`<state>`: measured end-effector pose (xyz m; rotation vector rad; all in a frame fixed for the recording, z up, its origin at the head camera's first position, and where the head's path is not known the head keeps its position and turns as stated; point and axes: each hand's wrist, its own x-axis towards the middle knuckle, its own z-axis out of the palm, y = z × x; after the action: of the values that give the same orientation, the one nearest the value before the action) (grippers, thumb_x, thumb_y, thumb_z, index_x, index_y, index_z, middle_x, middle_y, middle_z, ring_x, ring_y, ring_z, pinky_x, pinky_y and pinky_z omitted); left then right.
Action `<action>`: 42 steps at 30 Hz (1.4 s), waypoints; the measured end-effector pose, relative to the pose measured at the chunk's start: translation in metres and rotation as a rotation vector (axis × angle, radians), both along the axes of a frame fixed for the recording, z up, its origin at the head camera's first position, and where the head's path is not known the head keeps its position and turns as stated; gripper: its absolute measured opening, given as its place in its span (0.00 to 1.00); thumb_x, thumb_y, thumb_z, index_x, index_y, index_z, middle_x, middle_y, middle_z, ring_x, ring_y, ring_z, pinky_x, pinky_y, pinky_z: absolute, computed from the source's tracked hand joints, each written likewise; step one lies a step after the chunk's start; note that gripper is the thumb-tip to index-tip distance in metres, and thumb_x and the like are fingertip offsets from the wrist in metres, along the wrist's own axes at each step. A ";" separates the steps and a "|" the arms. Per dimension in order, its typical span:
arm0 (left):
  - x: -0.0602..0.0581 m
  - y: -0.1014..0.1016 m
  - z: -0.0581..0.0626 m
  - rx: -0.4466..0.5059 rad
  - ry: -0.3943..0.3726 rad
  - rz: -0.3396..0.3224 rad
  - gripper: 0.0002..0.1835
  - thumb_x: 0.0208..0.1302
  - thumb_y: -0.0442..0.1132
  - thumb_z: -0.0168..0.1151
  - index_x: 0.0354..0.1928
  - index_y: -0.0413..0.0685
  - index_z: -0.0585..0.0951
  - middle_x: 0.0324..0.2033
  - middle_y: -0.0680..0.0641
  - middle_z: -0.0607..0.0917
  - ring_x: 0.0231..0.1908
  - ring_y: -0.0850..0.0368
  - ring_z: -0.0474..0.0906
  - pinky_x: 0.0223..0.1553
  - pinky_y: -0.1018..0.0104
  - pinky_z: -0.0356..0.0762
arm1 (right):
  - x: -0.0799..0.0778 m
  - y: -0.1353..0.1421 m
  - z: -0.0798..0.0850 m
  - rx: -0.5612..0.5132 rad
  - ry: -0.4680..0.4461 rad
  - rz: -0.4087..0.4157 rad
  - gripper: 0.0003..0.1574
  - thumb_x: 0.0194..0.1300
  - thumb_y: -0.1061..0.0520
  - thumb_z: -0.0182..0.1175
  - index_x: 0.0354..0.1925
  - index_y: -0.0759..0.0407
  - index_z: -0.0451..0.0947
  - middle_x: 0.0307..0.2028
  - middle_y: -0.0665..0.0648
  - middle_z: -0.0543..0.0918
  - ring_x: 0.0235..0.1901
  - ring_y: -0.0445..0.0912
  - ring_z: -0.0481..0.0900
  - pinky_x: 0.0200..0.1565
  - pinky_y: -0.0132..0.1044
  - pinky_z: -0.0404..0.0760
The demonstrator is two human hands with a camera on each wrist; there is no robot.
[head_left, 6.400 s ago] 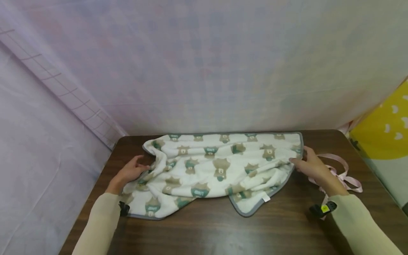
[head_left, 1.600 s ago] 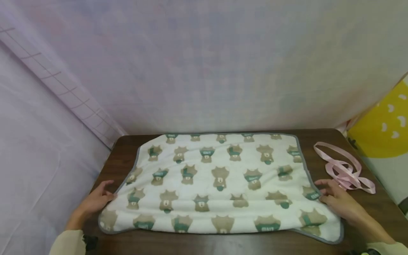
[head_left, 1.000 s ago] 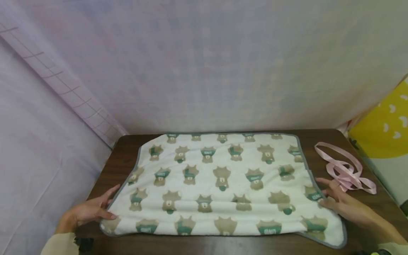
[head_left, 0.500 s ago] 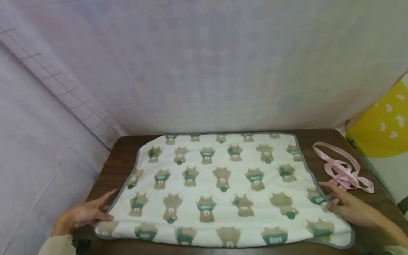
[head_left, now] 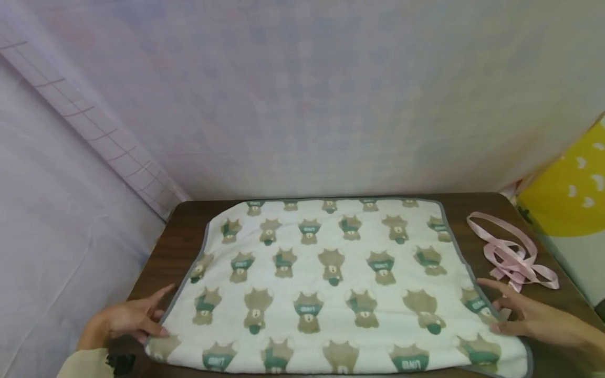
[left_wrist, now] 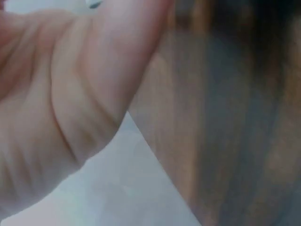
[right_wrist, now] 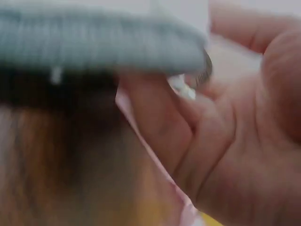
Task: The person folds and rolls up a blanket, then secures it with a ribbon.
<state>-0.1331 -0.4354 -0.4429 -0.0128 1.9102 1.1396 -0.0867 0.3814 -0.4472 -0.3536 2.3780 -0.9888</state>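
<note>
A white fleece blanket (head_left: 312,283) printed with brown bears in green lies spread over the table, its grey binding along the back and sides. My left hand (head_left: 129,317) pinches its left edge near the front corner, thumb on top and index finger stretched out. At the opposite side my right hand (head_left: 534,320) holds the right edge, thumb above and other fingers under it. Close up in the right wrist view, the blurred grey binding (right_wrist: 94,42) passes over the fingers of that hand. The left wrist view shows mainly the left palm (left_wrist: 51,108).
A loose pink ribbon (head_left: 510,257) lies in loops on the brown wooden table (head_left: 181,231), right of the blanket. A pale curtain (head_left: 302,105) hangs right behind the table's back edge, and another light sheet (head_left: 61,210) stands at the left.
Earlier the blanket was bunched and partly folded; now it lies flatter and wider. Over the last second its front part has come toward me, both hands moving slightly nearer with it. The ribbon stayed put.
</note>
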 end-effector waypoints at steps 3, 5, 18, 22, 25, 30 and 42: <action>0.002 -0.004 -0.001 0.041 -0.043 -0.018 0.62 0.61 0.34 0.69 0.74 0.39 0.25 0.62 0.11 0.54 0.49 0.44 0.76 0.39 0.53 0.80 | 0.002 0.008 0.000 -0.054 -0.142 0.058 0.58 0.70 0.60 0.58 0.78 0.53 0.27 0.65 0.85 0.48 0.61 0.49 0.68 0.44 0.58 0.77; 0.003 -0.006 -0.002 0.075 -0.058 -0.028 0.62 0.61 0.33 0.68 0.74 0.40 0.25 0.63 0.08 0.47 0.44 0.48 0.77 0.37 0.56 0.80 | 0.002 0.011 0.000 -0.092 -0.225 0.078 0.58 0.72 0.60 0.55 0.78 0.52 0.22 0.68 0.85 0.34 0.63 0.74 0.60 0.44 0.70 0.73; -0.016 0.007 0.001 -0.046 0.109 0.042 0.54 0.64 0.39 0.67 0.75 0.31 0.36 0.42 0.40 0.80 0.44 0.47 0.80 0.42 0.47 0.82 | -0.013 0.001 0.015 -0.075 -0.247 0.005 0.50 0.70 0.58 0.60 0.77 0.54 0.40 0.46 0.66 0.72 0.34 0.48 0.77 0.25 0.45 0.84; -0.038 0.017 -0.002 -0.089 0.181 0.144 0.49 0.70 0.44 0.61 0.76 0.32 0.39 0.50 0.36 0.81 0.51 0.43 0.78 0.49 0.47 0.80 | -0.031 -0.009 0.027 0.036 -0.152 -0.043 0.47 0.71 0.55 0.59 0.71 0.73 0.44 0.38 0.60 0.77 0.26 0.47 0.79 0.24 0.41 0.82; -0.056 0.027 -0.005 -0.068 0.237 0.192 0.49 0.72 0.46 0.58 0.76 0.33 0.37 0.58 0.27 0.76 0.56 0.38 0.76 0.52 0.47 0.78 | -0.048 -0.014 0.031 0.060 -0.027 -0.024 0.39 0.72 0.57 0.57 0.67 0.80 0.52 0.37 0.59 0.79 0.26 0.43 0.79 0.25 0.39 0.82; -0.083 0.044 -0.008 -0.044 0.302 0.244 0.48 0.73 0.48 0.56 0.77 0.37 0.36 0.67 0.25 0.65 0.64 0.33 0.67 0.59 0.46 0.73 | -0.076 -0.022 0.031 0.142 0.095 -0.082 0.32 0.72 0.54 0.58 0.63 0.75 0.63 0.41 0.60 0.82 0.31 0.43 0.79 0.29 0.37 0.82; -0.134 0.064 -0.013 0.005 0.328 0.416 0.44 0.76 0.52 0.49 0.78 0.38 0.37 0.69 0.27 0.63 0.63 0.39 0.70 0.62 0.49 0.71 | -0.128 -0.028 0.027 0.157 0.124 -0.248 0.40 0.76 0.38 0.47 0.69 0.66 0.59 0.63 0.74 0.68 0.57 0.69 0.71 0.50 0.65 0.76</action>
<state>-0.2674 -0.3716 -0.4563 -0.2443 2.2627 1.4948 -0.2147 0.3539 -0.4197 -0.0629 2.6397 -0.9009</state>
